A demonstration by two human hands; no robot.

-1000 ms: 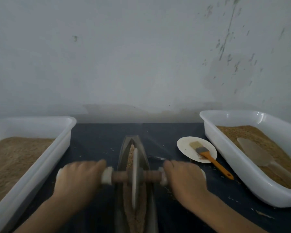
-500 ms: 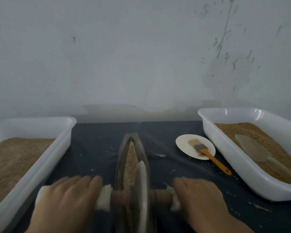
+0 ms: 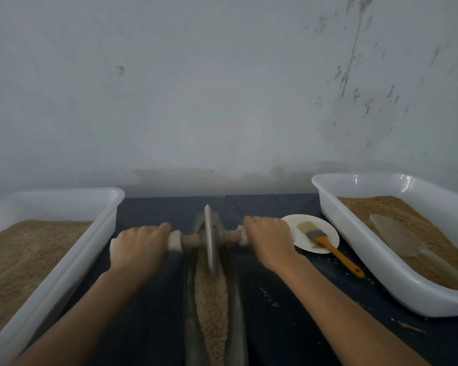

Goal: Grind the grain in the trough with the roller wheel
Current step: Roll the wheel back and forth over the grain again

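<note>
A narrow dark metal trough (image 3: pixel 237 307) runs away from me down the middle of the dark table, filled with pale brown grain (image 3: pixel 211 299). A thin metal roller wheel (image 3: pixel 209 236) stands upright in the trough near its far end, on a wooden axle with white-wrapped ends. My left hand (image 3: pixel 139 248) grips the left end of the axle. My right hand (image 3: pixel 269 240) grips the right end. Both arms are stretched forward.
A white tub (image 3: pixel 64 265) of brown grain stands at the left. Another white tub (image 3: pixel 368 262) at the right holds grain and a clear scoop (image 3: pixel 397 236). Between trough and right tub lies a small white plate (image 3: pixel 328 233) with an orange-handled brush (image 3: pixel 328 243). Loose grains dot the dark table (image 3: pixel 273 297).
The wheel was pulled toward me, then rolled away to the far end of the trough. Both hands went forward with the axle, keeping their grip.
</note>
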